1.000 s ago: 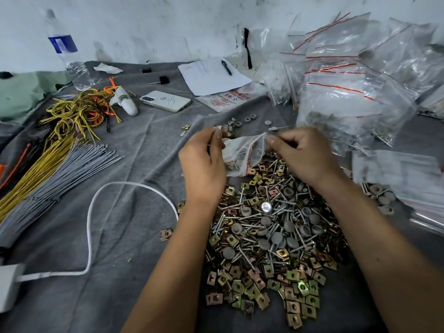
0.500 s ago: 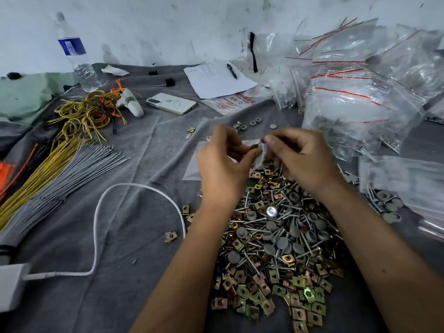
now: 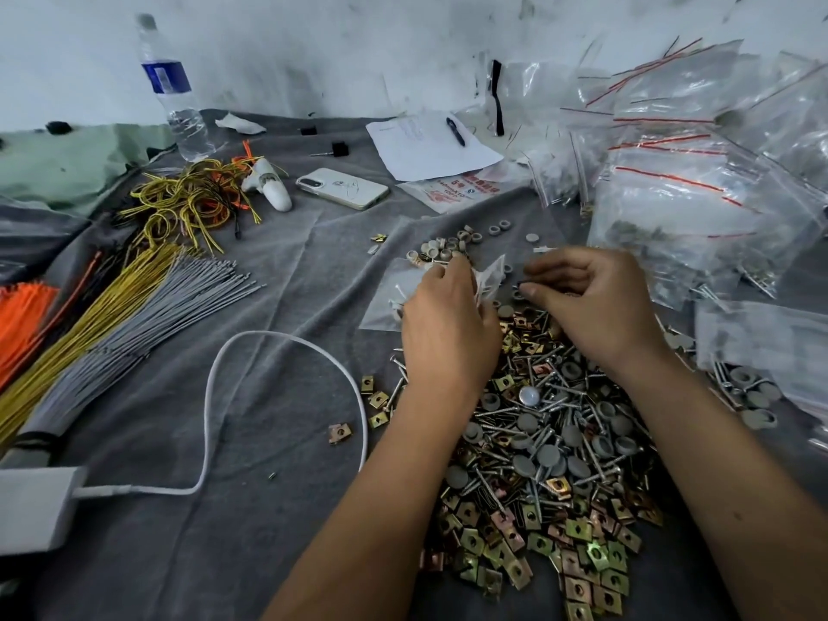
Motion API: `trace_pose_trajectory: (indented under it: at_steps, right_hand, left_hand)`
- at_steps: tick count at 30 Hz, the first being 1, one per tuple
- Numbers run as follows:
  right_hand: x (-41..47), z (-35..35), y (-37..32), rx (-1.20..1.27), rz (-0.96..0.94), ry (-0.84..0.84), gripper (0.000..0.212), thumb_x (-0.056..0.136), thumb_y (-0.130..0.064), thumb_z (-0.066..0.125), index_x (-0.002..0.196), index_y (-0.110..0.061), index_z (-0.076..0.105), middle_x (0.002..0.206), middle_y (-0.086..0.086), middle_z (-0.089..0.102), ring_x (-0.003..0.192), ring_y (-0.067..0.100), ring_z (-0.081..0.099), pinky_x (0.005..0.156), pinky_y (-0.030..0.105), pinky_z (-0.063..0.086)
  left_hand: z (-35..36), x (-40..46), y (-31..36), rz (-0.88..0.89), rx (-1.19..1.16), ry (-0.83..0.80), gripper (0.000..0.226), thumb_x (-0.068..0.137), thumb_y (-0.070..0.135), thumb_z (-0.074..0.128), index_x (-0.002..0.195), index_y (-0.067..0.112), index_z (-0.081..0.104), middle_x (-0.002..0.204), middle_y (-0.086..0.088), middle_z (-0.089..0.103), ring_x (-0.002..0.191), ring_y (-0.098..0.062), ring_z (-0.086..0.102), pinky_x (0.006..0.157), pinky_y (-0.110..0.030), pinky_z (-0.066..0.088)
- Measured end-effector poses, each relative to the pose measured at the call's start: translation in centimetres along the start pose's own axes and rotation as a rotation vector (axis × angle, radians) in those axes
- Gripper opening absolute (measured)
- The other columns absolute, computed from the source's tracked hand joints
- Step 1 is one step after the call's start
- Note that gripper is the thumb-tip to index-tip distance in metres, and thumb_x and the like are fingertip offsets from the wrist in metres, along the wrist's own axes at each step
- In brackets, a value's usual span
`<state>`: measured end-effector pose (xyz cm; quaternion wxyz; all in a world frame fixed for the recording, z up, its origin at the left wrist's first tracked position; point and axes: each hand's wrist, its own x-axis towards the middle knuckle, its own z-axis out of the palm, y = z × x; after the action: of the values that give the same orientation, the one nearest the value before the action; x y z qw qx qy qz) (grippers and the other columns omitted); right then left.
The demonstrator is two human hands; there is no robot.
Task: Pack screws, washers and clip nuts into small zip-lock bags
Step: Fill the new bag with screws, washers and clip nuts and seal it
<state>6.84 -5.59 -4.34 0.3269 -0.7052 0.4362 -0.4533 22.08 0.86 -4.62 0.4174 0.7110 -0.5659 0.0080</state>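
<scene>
A big pile of screws, grey washers and brass clip nuts lies on the grey cloth in front of me. My left hand grips a small clear zip-lock bag just above the pile's far edge. Its mouth is turned toward my right hand. That hand hovers close beside it with curled fingers, and thumb and forefinger pinch a small dark part. Another small bag with a few screws in it lies flat under my left hand.
Loose grey washers lie beyond the hands. Filled zip-lock bags are heaped at the right. A phone, paper with a pen, a water bottle, wire bundles and a white charger cable occupy the left.
My right hand has let go of the bag and moved a little to the right. My left hand alone now holds the bag, lower and nearer the flat bag.
</scene>
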Motion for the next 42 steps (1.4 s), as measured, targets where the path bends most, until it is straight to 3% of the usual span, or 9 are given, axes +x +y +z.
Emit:
trace_pose_trajectory:
  at_steps: [4, 10, 16, 21, 24, 27, 32, 38, 42]
  right_hand:
    - [-0.3, 0.4, -0.4, -0.007, -0.036, 0.011, 0.015, 0.082, -0.013, 0.085, 0.090, -0.023, 0.076, 0.083, -0.010, 0.076, 0.073, 0.002, 0.073, 0.052, 0.015, 0.053]
    - [-0.6, 0.6, -1.2, -0.111, -0.151, -0.056, 0.012, 0.089, -0.013, 0.076, 0.096, -0.019, 0.069, 0.093, -0.011, 0.074, 0.088, -0.005, 0.070, 0.071, 0.007, 0.051]
    - [-0.7, 1.0, -1.6, -0.297, -0.304, -0.175, 0.011, 0.094, -0.012, 0.072, 0.104, -0.012, 0.075, 0.096, -0.002, 0.076, 0.087, 0.003, 0.070, 0.082, 0.019, 0.054]
    - [-0.7, 1.3, -1.9, -0.245, -0.249, -0.073, 0.017, 0.086, -0.019, 0.081, 0.099, -0.011, 0.073, 0.090, -0.005, 0.074, 0.083, -0.005, 0.069, 0.077, 0.009, 0.053]
    - [-0.9, 1.0, -2.3, -0.187, -0.262, 0.011, 0.017, 0.084, -0.020, 0.083, 0.097, -0.013, 0.075, 0.086, -0.007, 0.074, 0.077, 0.000, 0.071, 0.072, 0.015, 0.057]
    - [-1.0, 0.4, -2.6, -0.097, -0.303, 0.078, 0.015, 0.086, -0.015, 0.081, 0.099, -0.013, 0.074, 0.091, -0.005, 0.074, 0.081, 0.004, 0.072, 0.069, 0.019, 0.060]
    - [-1.0, 0.5, -2.5, -0.311, -0.371, -0.182, 0.014, 0.083, -0.023, 0.083, 0.093, -0.017, 0.075, 0.091, -0.008, 0.070, 0.082, 0.009, 0.065, 0.076, 0.034, 0.057]
    - [-0.7, 1.0, -2.2, -0.660, -0.300, -0.611, 0.015, 0.087, -0.039, 0.077, 0.101, -0.037, 0.073, 0.114, -0.008, 0.057, 0.124, 0.017, 0.040, 0.108, 0.037, 0.038]
    - [-0.7, 0.9, -2.0, -0.543, -0.303, -0.549, 0.013, 0.090, -0.023, 0.076, 0.100, -0.031, 0.073, 0.107, -0.012, 0.063, 0.109, 0.010, 0.052, 0.100, 0.032, 0.044]
  left_hand:
    - [-0.2, 0.4, -0.3, -0.139, -0.105, -0.003, 0.029, 0.092, 0.036, 0.071, 0.079, 0.014, 0.057, 0.073, 0.000, 0.061, 0.072, -0.022, 0.059, 0.064, -0.038, 0.049]
    - [-0.3, 0.5, -0.7, -0.101, -0.087, -0.002, 0.030, 0.083, 0.038, 0.077, 0.083, 0.016, 0.056, 0.076, 0.000, 0.061, 0.071, -0.022, 0.059, 0.063, -0.039, 0.051]
    - [-0.3, 0.9, -0.8, -0.144, -0.198, -0.023, 0.015, 0.080, 0.014, 0.072, 0.067, 0.016, 0.065, 0.060, 0.006, 0.064, 0.059, -0.010, 0.062, 0.055, -0.029, 0.051]
    - [-0.9, 1.4, -0.8, -0.155, -0.366, -0.031, 0.017, 0.080, 0.011, 0.076, 0.067, 0.019, 0.069, 0.058, 0.008, 0.066, 0.053, -0.007, 0.063, 0.047, -0.021, 0.049]
    - [-1.5, 2.0, -1.4, -0.235, -0.470, 0.020, 0.021, 0.083, 0.010, 0.077, 0.066, 0.019, 0.068, 0.055, 0.008, 0.062, 0.052, -0.019, 0.061, 0.049, -0.031, 0.052]
    - [-2.1, 2.3, -2.0, -0.280, -0.549, 0.096, 0.018, 0.084, 0.010, 0.077, 0.070, 0.018, 0.070, 0.060, 0.007, 0.062, 0.054, -0.010, 0.056, 0.051, -0.025, 0.046]
    - [-2.7, 2.7, -2.5, -0.328, -0.607, 0.219, 0.018, 0.082, 0.010, 0.078, 0.069, 0.020, 0.070, 0.058, 0.011, 0.061, 0.053, -0.003, 0.052, 0.052, -0.018, 0.043]
    - [-2.9, 3.0, -2.9, -0.394, -0.695, 0.326, 0.017, 0.081, 0.014, 0.076, 0.069, 0.022, 0.069, 0.059, 0.009, 0.061, 0.054, -0.008, 0.051, 0.051, -0.023, 0.042]
    - [-2.4, 2.8, -2.9, -0.394, -0.678, 0.260, 0.015, 0.082, 0.012, 0.075, 0.070, 0.020, 0.068, 0.061, 0.005, 0.062, 0.057, -0.011, 0.054, 0.054, -0.027, 0.044]
